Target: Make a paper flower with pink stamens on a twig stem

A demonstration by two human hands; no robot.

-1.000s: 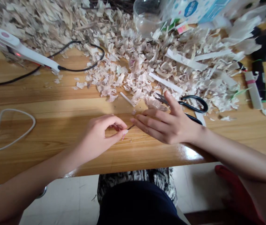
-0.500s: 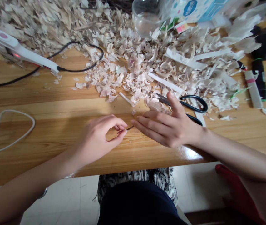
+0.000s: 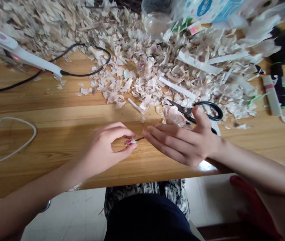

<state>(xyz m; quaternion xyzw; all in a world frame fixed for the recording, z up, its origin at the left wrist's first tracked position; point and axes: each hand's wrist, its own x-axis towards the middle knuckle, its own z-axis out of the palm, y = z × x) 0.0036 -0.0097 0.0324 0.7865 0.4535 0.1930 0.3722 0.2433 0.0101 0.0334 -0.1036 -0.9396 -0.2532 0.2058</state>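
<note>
From here, the counter (image 3: pixel 57 113) reads as honey-coloured wood with darker streaks. On it, the papery scraps (image 3: pixel 142 77) are cream flushed with pink, the scissors (image 3: pixel 209 103) have black loops, and a pink-and-white scrap (image 3: pixel 130 142) sits at the left hand (image 3: pixel 102 150). Below the counter, I see black-and-white mottled cloth (image 3: pixel 145 189) and something red (image 3: pixel 245 197).

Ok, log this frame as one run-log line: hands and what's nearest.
left hand: pinches pinkish papery flake on thin dark stem | right hand: open, fingertips near stem | nearby: black-handled scissors
</note>
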